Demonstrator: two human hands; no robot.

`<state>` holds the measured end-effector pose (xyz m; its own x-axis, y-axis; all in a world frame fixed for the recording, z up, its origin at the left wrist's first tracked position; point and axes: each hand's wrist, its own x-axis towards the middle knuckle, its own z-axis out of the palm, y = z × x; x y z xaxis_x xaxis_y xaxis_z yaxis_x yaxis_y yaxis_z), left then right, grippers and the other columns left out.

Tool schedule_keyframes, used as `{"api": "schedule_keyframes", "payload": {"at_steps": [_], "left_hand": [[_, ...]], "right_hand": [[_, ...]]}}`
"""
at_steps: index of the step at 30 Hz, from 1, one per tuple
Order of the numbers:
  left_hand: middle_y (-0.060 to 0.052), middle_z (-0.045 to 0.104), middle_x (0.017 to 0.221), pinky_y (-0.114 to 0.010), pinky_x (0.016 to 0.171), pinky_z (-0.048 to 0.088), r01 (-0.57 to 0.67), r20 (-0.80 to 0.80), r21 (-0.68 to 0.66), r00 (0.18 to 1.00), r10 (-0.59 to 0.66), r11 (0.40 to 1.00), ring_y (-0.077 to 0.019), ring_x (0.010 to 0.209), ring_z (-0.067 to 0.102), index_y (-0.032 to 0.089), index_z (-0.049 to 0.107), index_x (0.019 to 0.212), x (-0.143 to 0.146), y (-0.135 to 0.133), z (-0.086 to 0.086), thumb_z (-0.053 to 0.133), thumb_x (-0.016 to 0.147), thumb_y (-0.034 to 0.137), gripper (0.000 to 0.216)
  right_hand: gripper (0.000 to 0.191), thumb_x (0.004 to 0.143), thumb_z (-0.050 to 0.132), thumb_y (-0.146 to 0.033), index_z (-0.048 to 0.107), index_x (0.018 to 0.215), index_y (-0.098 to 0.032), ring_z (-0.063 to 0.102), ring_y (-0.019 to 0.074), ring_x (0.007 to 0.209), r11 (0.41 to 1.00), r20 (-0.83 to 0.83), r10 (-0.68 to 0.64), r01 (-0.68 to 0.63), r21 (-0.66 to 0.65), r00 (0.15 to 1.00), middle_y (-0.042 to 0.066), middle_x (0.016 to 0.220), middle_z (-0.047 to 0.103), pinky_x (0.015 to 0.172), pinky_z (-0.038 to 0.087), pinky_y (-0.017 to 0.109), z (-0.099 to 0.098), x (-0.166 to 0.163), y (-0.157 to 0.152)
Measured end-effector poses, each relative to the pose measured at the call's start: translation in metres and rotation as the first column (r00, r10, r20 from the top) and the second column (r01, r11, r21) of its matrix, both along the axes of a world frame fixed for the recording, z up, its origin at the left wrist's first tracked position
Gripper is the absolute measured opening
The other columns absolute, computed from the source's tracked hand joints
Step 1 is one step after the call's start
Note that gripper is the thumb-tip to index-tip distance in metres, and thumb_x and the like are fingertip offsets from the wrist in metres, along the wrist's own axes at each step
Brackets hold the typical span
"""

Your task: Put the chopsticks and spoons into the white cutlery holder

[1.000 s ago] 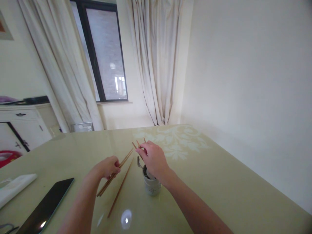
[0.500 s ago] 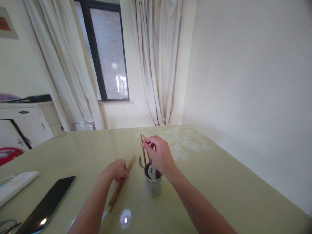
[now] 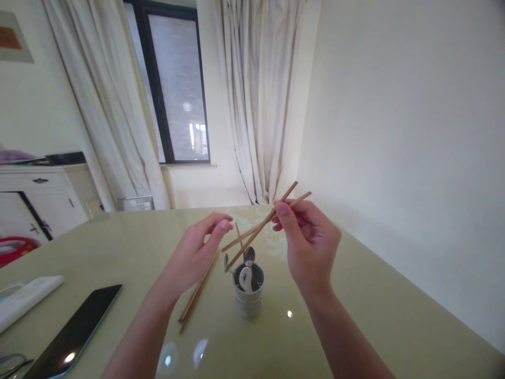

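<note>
Two crossed wooden chopsticks [image 3: 252,235] are pinched in my right hand [image 3: 311,237], tilted above the holder with their lower ends to the left. The pale ceramic holder [image 3: 249,305] stands upright on the table. Inside it are a white spoon with a blue mark [image 3: 245,279], a dark metal spoon [image 3: 249,255], another metal utensil [image 3: 226,261] leaning left, and a thin chopstick [image 3: 238,231]. My left hand [image 3: 199,250] hovers left of the holder, holding nothing, thumb and fingers apart. Below it, several chopsticks [image 3: 195,297] lie together on the table, partly hidden by that hand.
On the left of the pale green table [image 3: 355,316] lie a black-screened tablet or phone [image 3: 79,329] and a white box-like object [image 3: 29,300]. Cables [image 3: 16,363] show at the lower left corner. A wall [image 3: 414,158] borders the table's right side.
My right hand has drawn two chopsticks out of the holder and moved right with them. My left hand has let go of the chopsticks on the table and risen toward the held pair.
</note>
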<state>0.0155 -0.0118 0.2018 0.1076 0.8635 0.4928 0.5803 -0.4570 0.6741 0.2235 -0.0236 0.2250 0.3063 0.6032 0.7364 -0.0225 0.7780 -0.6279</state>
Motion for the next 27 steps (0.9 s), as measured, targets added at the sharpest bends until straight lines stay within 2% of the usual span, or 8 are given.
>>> {"api": "schedule_keyframes", "payload": {"at_steps": [3,6,9,12,15,16,22,27], "left_hand": [[-0.002,0.074,0.092,-0.029,0.080,0.053,0.260,0.107,-0.040,0.961,-0.255,0.965,-0.0175,0.086,0.067,0.022,0.069,0.114,0.029,-0.024,0.012,0.045,0.106,0.052,0.039],[0.004,0.057,0.070,-0.024,0.060,0.044,0.297,0.132,-0.096,0.950,-0.283,0.950,-0.0133,0.063,0.053,0.021,0.069,0.106,0.035,-0.024,0.007,0.039,0.107,0.053,0.044],[0.003,0.054,0.070,-0.024,0.058,0.042,0.119,0.044,-0.101,0.992,-0.115,0.988,-0.0139,0.063,0.053,0.020,0.066,0.101,0.013,-0.002,-0.005,0.035,0.107,0.055,0.047],[-0.002,0.067,0.082,-0.027,0.061,0.045,-0.158,-0.206,-0.177,0.971,0.121,0.971,-0.0174,0.071,0.062,0.020,0.063,0.096,-0.024,0.029,-0.028,0.031,0.107,0.047,0.043],[-0.010,0.076,0.099,-0.030,0.074,0.049,-0.456,-0.625,-0.310,0.759,0.183,0.834,-0.0232,0.091,0.072,0.018,0.066,0.099,-0.055,0.053,-0.060,0.032,0.107,0.037,0.039],[-0.014,0.077,0.103,-0.032,0.078,0.049,-0.501,-0.674,-0.323,0.717,0.177,0.803,-0.0265,0.098,0.073,0.016,0.067,0.097,-0.062,0.058,-0.071,0.037,0.106,0.034,0.037],[-0.023,0.077,0.118,-0.036,0.082,0.051,-0.583,-0.748,-0.366,0.648,0.144,0.725,-0.0340,0.111,0.074,0.014,0.073,0.105,-0.070,0.066,-0.121,0.048,0.102,0.033,0.031],[-0.023,0.078,0.118,-0.036,0.084,0.052,-0.594,-0.756,-0.375,0.640,0.136,0.711,-0.0343,0.112,0.074,0.013,0.073,0.109,-0.068,0.070,-0.132,0.052,0.099,0.031,0.030]], "right_hand": [[0.013,0.095,0.076,-0.034,0.076,0.091,-0.021,0.069,0.0136,0.061,0.998,-0.016,0.059,-0.059,-0.023,0.998,0.000,0.079,0.076,0.056,0.061,0.024,-0.005,-0.011,0.001],[0.018,0.095,0.075,-0.038,0.076,0.092,-0.020,0.071,0.0146,0.062,0.992,0.001,0.090,-0.089,-0.085,0.996,0.001,0.079,0.077,0.056,0.060,0.025,-0.012,-0.014,0.012],[0.018,0.097,0.071,-0.037,0.078,0.098,-0.021,0.074,0.0179,0.076,0.985,0.173,0.104,-0.077,-0.155,0.980,0.004,0.087,0.080,0.067,0.060,0.028,-0.026,-0.013,0.033],[0.018,0.097,0.072,-0.034,0.079,0.105,-0.020,0.074,0.0200,0.087,0.974,0.448,0.064,0.043,-0.223,0.892,0.007,0.098,0.081,0.079,0.057,0.032,-0.046,-0.013,0.054],[0.025,0.093,0.078,-0.037,0.078,0.108,-0.017,0.072,0.0226,0.094,0.948,0.659,0.058,0.165,-0.271,0.750,0.010,0.104,0.079,0.087,0.053,0.035,-0.064,-0.018,0.067],[0.026,0.093,0.078,-0.038,0.078,0.106,-0.016,0.071,0.0230,0.096,0.943,0.700,0.077,0.176,-0.282,0.710,0.010,0.104,0.079,0.088,0.051,0.036,-0.068,-0.020,0.069],[0.005,0.092,0.078,-0.023,0.079,0.091,-0.018,0.069,0.0203,0.093,0.937,0.771,0.133,0.175,-0.303,0.623,0.007,0.098,0.077,0.085,0.048,0.032,-0.074,-0.025,0.070],[0.005,0.092,0.074,-0.018,0.077,0.089,-0.018,0.070,0.0191,0.090,0.948,0.696,0.111,0.134,-0.287,0.710,0.004,0.093,0.078,0.081,0.049,0.030,-0.068,-0.022,0.069]]}}
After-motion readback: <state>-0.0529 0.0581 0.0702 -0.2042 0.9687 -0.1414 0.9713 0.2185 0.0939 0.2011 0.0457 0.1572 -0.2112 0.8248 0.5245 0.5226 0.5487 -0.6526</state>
